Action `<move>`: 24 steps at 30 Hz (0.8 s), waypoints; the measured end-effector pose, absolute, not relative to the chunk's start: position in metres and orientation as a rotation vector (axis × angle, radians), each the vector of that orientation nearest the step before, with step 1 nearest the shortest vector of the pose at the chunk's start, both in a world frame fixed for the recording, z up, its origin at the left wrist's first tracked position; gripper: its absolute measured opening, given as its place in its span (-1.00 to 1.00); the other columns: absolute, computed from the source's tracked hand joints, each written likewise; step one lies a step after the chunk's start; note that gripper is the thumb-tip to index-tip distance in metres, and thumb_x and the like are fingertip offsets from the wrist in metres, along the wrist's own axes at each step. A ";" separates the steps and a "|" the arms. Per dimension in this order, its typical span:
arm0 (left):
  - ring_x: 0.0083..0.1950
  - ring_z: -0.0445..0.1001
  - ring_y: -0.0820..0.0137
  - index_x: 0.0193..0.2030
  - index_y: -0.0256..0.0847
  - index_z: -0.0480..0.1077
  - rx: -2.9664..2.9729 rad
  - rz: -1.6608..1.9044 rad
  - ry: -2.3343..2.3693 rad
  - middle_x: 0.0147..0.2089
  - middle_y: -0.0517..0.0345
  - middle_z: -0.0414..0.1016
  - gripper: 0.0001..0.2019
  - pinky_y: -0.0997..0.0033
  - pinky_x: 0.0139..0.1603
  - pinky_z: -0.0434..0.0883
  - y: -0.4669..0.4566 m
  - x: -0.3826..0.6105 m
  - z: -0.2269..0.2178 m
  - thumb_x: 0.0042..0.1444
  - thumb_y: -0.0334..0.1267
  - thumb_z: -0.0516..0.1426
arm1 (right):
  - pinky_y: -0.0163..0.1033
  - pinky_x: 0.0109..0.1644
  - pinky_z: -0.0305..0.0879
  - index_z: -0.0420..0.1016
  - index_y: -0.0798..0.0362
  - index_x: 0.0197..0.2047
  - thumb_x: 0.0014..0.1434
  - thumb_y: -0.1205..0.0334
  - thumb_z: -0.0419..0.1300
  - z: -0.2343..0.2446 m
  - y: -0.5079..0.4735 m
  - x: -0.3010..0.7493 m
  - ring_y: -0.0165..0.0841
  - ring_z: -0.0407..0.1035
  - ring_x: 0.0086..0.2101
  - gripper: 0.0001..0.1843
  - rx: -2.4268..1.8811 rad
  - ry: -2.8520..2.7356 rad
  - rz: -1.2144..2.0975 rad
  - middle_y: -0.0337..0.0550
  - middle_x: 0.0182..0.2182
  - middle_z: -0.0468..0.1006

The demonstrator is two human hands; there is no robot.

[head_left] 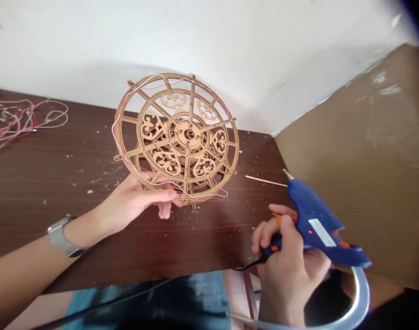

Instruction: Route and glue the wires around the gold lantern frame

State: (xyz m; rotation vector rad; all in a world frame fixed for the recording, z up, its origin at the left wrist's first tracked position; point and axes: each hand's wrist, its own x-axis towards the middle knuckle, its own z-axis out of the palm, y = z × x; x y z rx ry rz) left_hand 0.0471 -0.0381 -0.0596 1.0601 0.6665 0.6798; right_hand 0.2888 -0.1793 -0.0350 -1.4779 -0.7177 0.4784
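My left hand (144,199) grips the lower rim of a tan openwork wheel (192,133), thumb in front and fingers behind. The wheel is tilted up off the table, with spokes, scroll cut-outs and small tabs round its edge. A thin red and white wire (117,126) runs along its rim, with a loose loop at the lower right. Other tan rings show behind it, partly hidden. My right hand (288,256) is wrapped round the handle of a blue glue gun (315,220), a finger by its orange trigger. Its nozzle points up and left, apart from the wheel.
A tangle of red and white wire (20,121) lies at the far left of the dark brown table (75,183). A thin wooden stick (264,180) lies near the nozzle. Small white scraps are scattered about. A white wall (195,36) and a cardboard panel (360,137) bound the table.
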 end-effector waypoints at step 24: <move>-0.39 0.67 0.29 -0.26 -0.25 0.74 0.926 0.785 0.445 -0.34 0.00 0.69 -0.96 0.55 -0.58 0.54 -0.033 0.041 -0.040 0.14 -0.41 0.43 | -0.45 -0.51 0.40 0.42 0.17 0.04 0.03 -0.10 0.57 -0.053 -0.125 0.271 -0.20 0.68 -0.30 -0.28 -1.444 -0.390 0.989 0.02 -0.22 0.67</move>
